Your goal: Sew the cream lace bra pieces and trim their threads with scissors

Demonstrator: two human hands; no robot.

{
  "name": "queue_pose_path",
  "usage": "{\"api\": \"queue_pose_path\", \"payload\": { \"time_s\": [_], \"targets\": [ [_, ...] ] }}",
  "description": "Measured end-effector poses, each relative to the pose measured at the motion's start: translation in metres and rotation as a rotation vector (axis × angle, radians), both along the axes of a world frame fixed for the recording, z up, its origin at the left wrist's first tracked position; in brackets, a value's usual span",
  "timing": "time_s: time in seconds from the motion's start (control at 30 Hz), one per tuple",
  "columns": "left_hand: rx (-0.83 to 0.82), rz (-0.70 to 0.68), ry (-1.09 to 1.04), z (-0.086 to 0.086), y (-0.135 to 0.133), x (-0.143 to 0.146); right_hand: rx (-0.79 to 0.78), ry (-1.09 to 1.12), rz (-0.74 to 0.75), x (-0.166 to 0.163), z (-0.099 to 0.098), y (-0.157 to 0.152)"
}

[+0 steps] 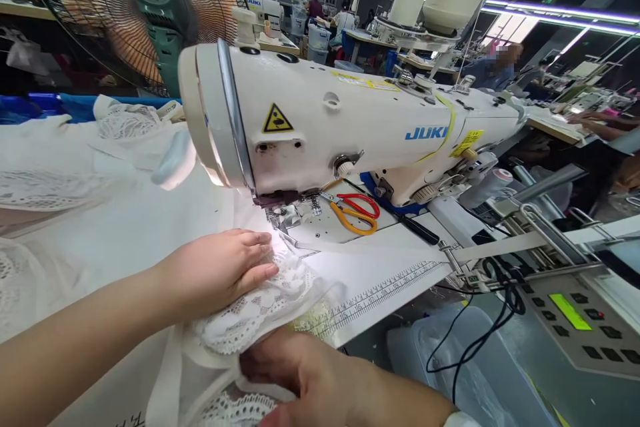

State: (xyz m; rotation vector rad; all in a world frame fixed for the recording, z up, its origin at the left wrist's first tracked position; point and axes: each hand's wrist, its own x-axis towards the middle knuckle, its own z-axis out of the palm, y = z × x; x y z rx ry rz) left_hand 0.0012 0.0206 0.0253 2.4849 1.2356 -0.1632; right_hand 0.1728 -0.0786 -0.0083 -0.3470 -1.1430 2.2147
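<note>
My left hand lies palm down on a piece of white lace garment, its fingers stretched toward the presser foot of a white JUKI sewing machine. Under the lit needle area, the edge of the lace runs up to the foot. Lower down, my right hand is closed round the near part of the same garment; folds of lace hide several of its fingertips. A white strip of band passes through a metal guide and leads toward the foot from the right.
Red-handled and orange-handled snips and a black-handled tool lie on the machine bed. More white lace pieces spread to the left. A fan stands behind, a control panel and plastic bin at right.
</note>
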Motion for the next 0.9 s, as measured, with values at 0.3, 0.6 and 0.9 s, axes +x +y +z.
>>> {"api": "queue_pose_path", "payload": {
  "time_s": [0.3, 0.6, 0.9],
  "targets": [
    [-0.019, 0.013, 0.152, 0.011, 0.01, 0.01, 0.028, -0.113, -0.069, -0.014, -0.018, 0.007],
    [0.082, -0.029, 0.23, -0.002, 0.009, 0.009, -0.121, -0.22, -0.137, -0.026, -0.017, 0.002],
    [0.3, -0.049, 0.411, 0.006, 0.013, 0.011, -0.114, -0.251, -0.172, -0.035, -0.007, 0.004]
  ]
}}
